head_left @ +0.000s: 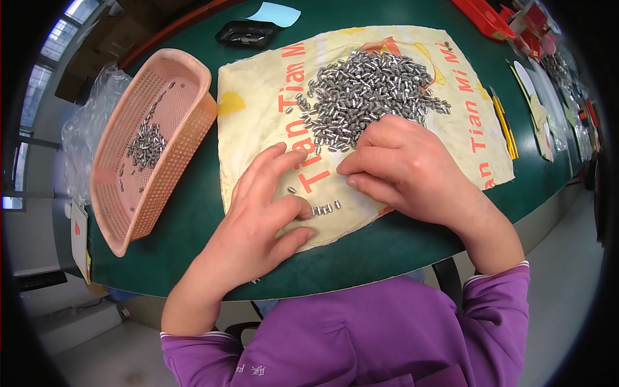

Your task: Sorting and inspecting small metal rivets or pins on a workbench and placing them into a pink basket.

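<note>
A large heap of small silver metal cylinders (pixel 371 93) lies on a pale printed cloth (pixel 255 135). At the heap's near edge is my right hand (pixel 406 171), thumb and fingers pinched together; whatever they hold is hidden. My left hand (pixel 261 209) rests over the cloth's near left part, fingers spread and bent. By its index finger stands a short row of the same cylinders (pixel 325 209), partly covered by the fingertip. One loose cylinder (pixel 292 190) lies just beyond that row.
To the left stands a pink perforated plastic basket (pixel 205 103) with more cylinders inside. A clear plastic bag (pixel 90 122) sits beside it. Farther back are a black tray (pixel 245 33) and light blue paper (pixel 276 13). A yellow tool (pixel 505 126) and a red tray (pixel 480 18) lie at right.
</note>
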The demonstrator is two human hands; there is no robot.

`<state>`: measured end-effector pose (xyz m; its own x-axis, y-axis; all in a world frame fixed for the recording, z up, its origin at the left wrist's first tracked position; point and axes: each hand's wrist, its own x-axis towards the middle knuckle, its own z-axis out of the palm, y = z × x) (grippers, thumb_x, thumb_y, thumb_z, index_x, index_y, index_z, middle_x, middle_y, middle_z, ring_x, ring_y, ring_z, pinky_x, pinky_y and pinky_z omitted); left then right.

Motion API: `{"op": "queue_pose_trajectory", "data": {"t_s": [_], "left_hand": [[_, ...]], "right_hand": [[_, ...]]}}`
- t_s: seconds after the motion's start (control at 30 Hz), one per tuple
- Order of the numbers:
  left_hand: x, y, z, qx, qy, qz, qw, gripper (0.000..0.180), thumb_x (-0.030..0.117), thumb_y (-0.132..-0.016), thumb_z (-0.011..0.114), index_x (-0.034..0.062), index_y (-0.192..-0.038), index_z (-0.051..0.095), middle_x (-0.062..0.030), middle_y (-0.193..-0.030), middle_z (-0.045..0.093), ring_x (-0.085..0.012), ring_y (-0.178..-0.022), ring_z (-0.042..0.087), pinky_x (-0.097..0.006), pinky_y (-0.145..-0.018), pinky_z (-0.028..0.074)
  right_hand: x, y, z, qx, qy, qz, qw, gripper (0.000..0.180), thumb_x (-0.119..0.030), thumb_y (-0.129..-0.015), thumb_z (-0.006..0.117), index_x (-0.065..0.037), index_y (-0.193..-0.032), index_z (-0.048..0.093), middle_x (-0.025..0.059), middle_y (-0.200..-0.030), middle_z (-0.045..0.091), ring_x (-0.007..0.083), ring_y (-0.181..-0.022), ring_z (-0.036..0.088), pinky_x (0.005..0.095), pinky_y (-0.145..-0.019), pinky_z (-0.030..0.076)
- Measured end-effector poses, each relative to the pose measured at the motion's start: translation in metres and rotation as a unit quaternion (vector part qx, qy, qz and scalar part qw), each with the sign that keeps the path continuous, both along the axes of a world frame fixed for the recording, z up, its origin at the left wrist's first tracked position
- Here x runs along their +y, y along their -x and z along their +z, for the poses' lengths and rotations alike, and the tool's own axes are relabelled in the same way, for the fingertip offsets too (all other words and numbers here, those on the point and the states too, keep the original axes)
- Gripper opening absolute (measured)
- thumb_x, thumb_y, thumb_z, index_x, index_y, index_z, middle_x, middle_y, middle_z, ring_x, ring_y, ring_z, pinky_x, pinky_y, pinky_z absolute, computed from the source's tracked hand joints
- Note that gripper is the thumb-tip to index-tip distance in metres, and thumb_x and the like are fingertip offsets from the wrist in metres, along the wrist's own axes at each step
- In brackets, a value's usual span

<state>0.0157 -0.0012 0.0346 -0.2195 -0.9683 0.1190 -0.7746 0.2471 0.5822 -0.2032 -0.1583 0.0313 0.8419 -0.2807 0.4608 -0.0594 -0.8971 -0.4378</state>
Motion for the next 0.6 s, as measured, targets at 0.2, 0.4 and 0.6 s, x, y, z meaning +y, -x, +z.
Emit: {"op": "queue_pose_trajectory", "data": {"t_s": [0.2, 0.4, 0.6], "left_hand": [[-0.0009, -0.0001, -0.0010, -0.004, -0.014, -0.015, 1.000, 0.033, 0.011, -0.074, 0.087, 0.0082, -0.102, 0.071, -0.0166, -0.152, 0.046, -0.0445, -0.147, 0.035, -0.053, -0.118, 0.033], [-0.0011, 0.0018, -0.0010, 0.000, -0.017, -0.023, 1.000, 0.033, 0.012, -0.073, 0.087, 0.0086, -0.103, 0.072, -0.0158, -0.153, 0.046, -0.0437, -0.147, 0.036, -0.053, -0.118, 0.033], [-0.0031, 0.0049, -0.0050, 0.025, -0.005, -0.019, 1.000, 0.033, 0.009, -0.074, 0.085, 0.0076, -0.104, 0.070, -0.0168, -0.153, 0.046, -0.0438, -0.147, 0.036, -0.053, -0.118, 0.034]], "right_hand": [[0.0000, 0.0026, 0.0019, 0.026, -0.003, -0.004, 1.000, 0.011, -0.011, -0.081, 0.076, -0.008, -0.091, 0.071, 0.0060, -0.090, 0.063, 0.0280, -0.088, 0.062, 0.0410, -0.075, 0.053], [0.0005, 0.0035, 0.0027, 0.032, -0.006, -0.011, 0.999, 0.010, -0.011, -0.081, 0.075, -0.008, -0.088, 0.070, 0.0067, -0.088, 0.063, 0.0286, -0.089, 0.062, 0.0420, -0.076, 0.053], [0.0062, 0.0045, 0.0008, 0.081, -0.094, 0.010, 0.992, 0.010, -0.012, -0.082, 0.075, -0.008, -0.090, 0.072, 0.0089, -0.088, 0.066, 0.0309, -0.089, 0.066, 0.0424, -0.079, 0.054]]}}
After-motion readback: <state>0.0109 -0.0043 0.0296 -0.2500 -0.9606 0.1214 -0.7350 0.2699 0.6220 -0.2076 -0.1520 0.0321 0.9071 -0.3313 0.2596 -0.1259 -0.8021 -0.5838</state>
